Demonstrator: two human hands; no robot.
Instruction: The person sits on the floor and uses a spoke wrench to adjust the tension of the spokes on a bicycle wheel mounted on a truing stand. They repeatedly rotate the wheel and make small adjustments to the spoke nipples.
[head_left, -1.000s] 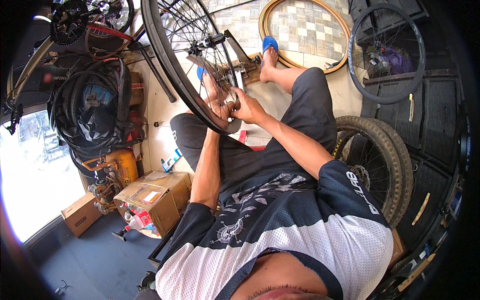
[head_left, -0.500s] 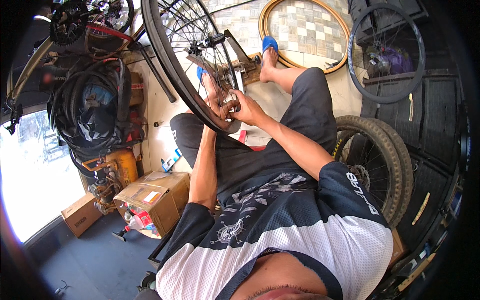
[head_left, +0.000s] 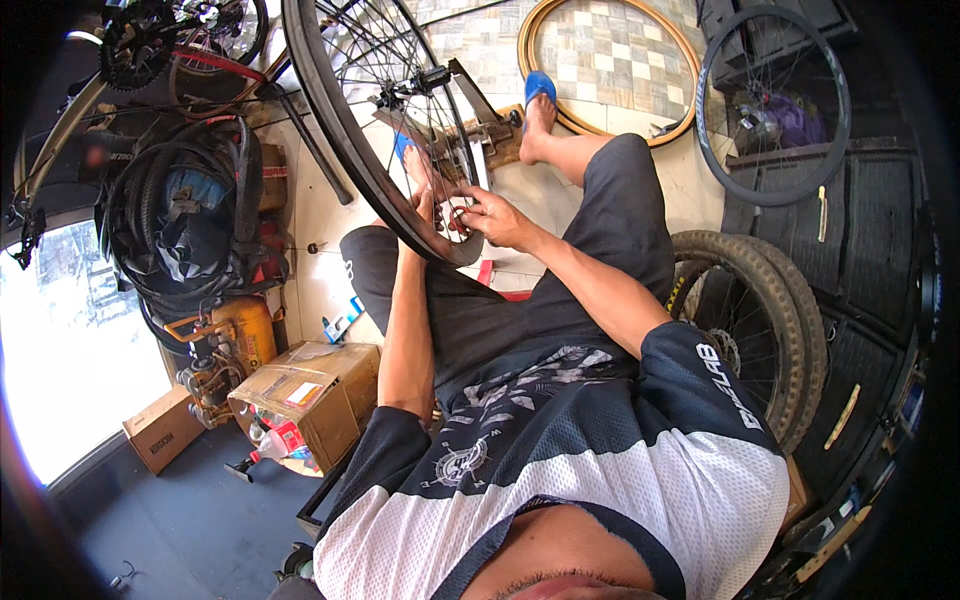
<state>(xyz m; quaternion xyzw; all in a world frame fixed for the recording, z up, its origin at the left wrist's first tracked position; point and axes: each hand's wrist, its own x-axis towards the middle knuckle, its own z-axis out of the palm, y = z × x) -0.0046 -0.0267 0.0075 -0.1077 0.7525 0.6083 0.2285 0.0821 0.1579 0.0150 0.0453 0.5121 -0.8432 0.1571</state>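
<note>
Tiled floor (head_left: 600,60) at twelve o'clock; left hand (head_left: 425,205), half hidden, grips black wheel rim (head_left: 345,140); right hand (head_left: 490,215) pinches something unclear.

The wheel rim (head_left: 340,130) is dark metal with a smooth, slightly glossy finish; its spokes (head_left: 375,60) are thin bright metal wire. The stand (head_left: 480,125) under the wheel looks like worn, matt wood with metal fittings. The knobby tyre (head_left: 790,300) is matt black rubber with a rough tread. The tan tyre (head_left: 600,60) on the floor is smooth rubber. The floor tiles (head_left: 610,50) are smooth and faintly glossy. The cardboard box (head_left: 310,395) is matt brown paperboard. The shirt (head_left: 600,480) is matt mesh cloth; the shorts (head_left: 620,220) are plain matt cloth. The sandal (head_left: 538,85) looks like smooth blue plastic or rubber.
</note>
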